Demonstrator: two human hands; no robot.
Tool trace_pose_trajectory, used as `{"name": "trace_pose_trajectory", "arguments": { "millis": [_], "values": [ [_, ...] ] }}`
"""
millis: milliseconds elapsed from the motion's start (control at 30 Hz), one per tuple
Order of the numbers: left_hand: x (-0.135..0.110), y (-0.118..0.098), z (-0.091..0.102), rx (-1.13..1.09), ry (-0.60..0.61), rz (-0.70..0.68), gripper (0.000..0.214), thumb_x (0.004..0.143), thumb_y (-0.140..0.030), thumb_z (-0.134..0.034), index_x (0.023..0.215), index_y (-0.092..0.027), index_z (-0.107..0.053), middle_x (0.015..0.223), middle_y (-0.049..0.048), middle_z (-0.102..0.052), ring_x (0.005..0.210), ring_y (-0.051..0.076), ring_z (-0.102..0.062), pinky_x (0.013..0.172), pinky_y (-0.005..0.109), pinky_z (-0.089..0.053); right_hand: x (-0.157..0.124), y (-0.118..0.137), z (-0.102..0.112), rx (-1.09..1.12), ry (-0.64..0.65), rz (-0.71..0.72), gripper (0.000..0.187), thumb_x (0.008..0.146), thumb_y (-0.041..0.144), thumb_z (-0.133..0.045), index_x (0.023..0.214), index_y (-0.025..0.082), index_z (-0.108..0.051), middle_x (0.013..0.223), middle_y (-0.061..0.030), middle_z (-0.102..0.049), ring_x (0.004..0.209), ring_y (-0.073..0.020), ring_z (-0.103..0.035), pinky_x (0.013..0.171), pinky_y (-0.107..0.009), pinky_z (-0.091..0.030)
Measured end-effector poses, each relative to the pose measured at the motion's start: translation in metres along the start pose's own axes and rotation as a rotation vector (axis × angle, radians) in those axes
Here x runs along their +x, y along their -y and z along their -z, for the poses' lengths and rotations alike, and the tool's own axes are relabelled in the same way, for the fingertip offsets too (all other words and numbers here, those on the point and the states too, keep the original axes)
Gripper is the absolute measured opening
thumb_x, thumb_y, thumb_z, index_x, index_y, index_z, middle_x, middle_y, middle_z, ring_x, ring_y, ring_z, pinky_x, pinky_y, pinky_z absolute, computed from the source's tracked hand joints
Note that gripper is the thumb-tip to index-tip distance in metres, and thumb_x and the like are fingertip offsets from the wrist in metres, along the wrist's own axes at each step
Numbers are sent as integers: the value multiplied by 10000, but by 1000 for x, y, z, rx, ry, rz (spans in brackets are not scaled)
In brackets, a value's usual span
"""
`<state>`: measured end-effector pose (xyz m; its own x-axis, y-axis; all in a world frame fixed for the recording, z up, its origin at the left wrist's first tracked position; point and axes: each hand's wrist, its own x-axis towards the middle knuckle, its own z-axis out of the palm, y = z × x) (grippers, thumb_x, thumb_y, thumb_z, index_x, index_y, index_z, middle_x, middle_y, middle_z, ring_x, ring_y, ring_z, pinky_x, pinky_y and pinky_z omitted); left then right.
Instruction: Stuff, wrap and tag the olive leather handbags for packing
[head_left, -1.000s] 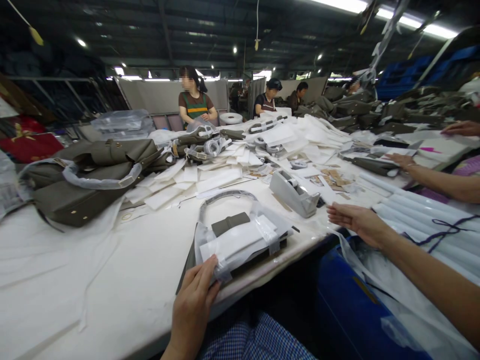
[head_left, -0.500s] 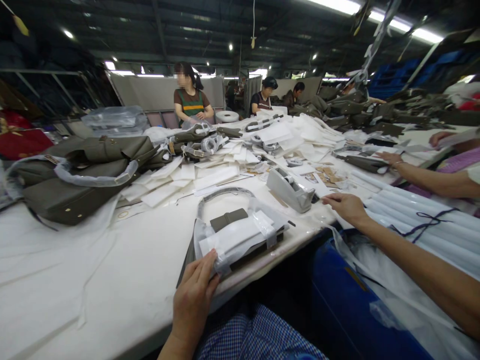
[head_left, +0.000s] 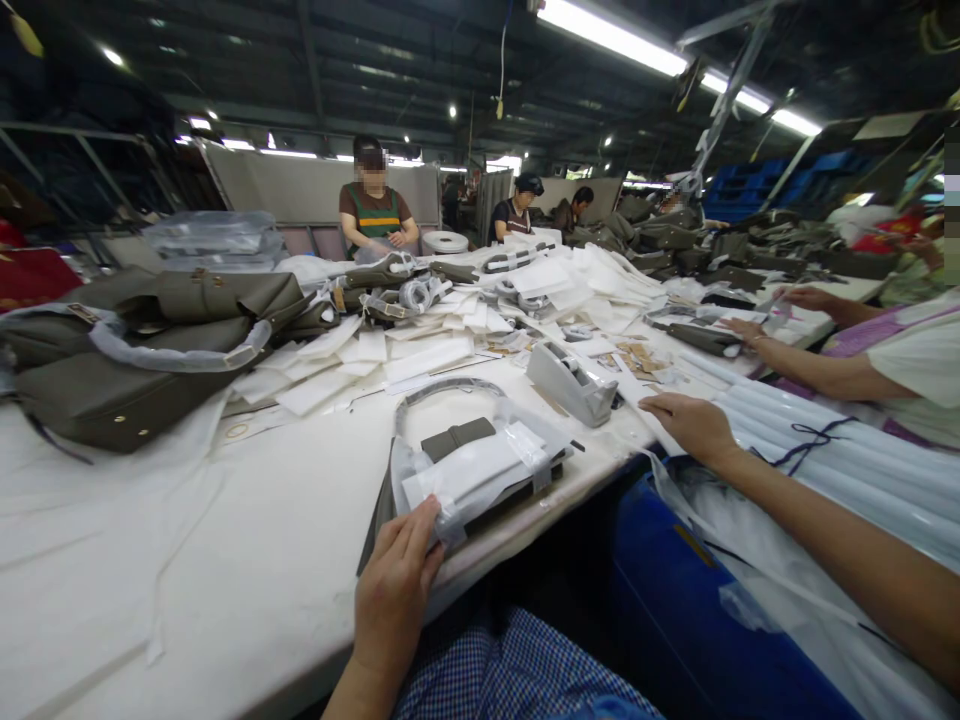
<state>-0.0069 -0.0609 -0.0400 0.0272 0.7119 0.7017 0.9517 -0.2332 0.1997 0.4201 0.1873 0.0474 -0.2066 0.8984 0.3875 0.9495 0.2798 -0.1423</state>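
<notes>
A dark olive handbag lies at the near table edge, its looped handle wrapped in clear film. White sheet padding covers part of it, with a strip of clear tape across. My left hand grips the bag's near left corner, fingertips on top of the padding. My right hand is just right of a grey tape dispenser, apart from the bag. Its thumb and fingers are pinched together; whatever is between them is too small to make out.
Olive bags are heaped at left. White padding sheets pile across the middle. A blue bin with plastic film stands below the edge at right, beside pale wrapped rolls. A co-worker's arms reach in at right; several people work behind.
The view has turned slightly right, bringing more of the right-hand co-worker into sight. The person at the back has turned their head forward. Both my hands keep nearly the same places.
</notes>
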Motion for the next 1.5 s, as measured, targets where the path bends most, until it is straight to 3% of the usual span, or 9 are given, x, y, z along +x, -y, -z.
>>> {"name": "trace_pose_trajectory", "arguments": {
  "millis": [133,300,500,700,833,1000,1167,1367,1500],
  "values": [
    [-1,0,-1,-19,-9,3,391,954,-167,-549,1346,-164,-541,1207,74,-700,1071,226,-637,945,329,-556,-18,27,34,-1,21,375,297,906,325,-493,1010,262,-764,1079,-56,-754,956,-251,-689,788,-360,-529],
    [0,-3,0,-28,16,39,429,915,-124,-598,1338,-164,-546,1218,73,-699,1091,229,-631,954,347,-562,-25,100,57,155,141,732,258,953,374,-513,1045,321,-748,1045,-29,-760,941,-226,-699,866,-362,-541],
    [3,-7,3,-50,28,95,468,857,-76,-661,1305,-171,-568,1223,63,-703,1081,229,-633,950,348,-572,-14,211,48,272,374,1098,240,969,411,-534,989,302,-746,906,-28,-750,830,-190,-669,765,-300,-490],
    [3,-9,3,-62,36,117,465,855,-72,-662,1302,-160,-567,1249,66,-690,1085,228,-624,942,351,-582,16,295,14,357,423,1374,216,940,366,-580,805,269,-719,750,-4,-695,703,-155,-621,616,-250,-389],
    [5,-10,4,-71,51,125,447,863,-72,-655,1292,-160,-571,1251,65,-688,1086,235,-620,943,358,-583,33,325,-9,239,506,1455,135,860,269,-669,733,253,-710,719,14,-693,637,-140,-587,572,-249,-327],
    [7,-10,5,-63,45,114,397,873,-75,-636,1260,-150,-587,1235,74,-691,1072,232,-626,938,358,-587,45,349,-22,65,628,1445,45,789,272,-739,745,266,-746,729,21,-721,627,-137,-575,561,-256,-271],
    [5,-9,4,-60,35,108,364,886,-89,-618,1243,-156,-592,1216,75,-692,1071,234,-630,929,355,-590,54,365,-22,-94,762,1445,182,797,410,-733,818,236,-784,730,-20,-736,614,-144,-564,551,-270,-242],
    [1,-11,0,30,-9,106,249,916,-114,-564,1156,-143,-623,1285,142,-639,1036,247,-650,875,380,-604,50,383,-25,-249,769,1508,232,785,435,-754,816,209,-796,698,-40,-728,581,-145,-526,532,-281,-213],
    [5,-10,2,3,-58,55,206,957,-110,-485,1089,-152,-638,1241,99,-688,1026,208,-667,909,333,-588,47,392,-28,-302,763,1561,231,807,420,-741,817,197,-799,717,-50,-735,593,-145,-535,529,-282,-231]
  ]
}}
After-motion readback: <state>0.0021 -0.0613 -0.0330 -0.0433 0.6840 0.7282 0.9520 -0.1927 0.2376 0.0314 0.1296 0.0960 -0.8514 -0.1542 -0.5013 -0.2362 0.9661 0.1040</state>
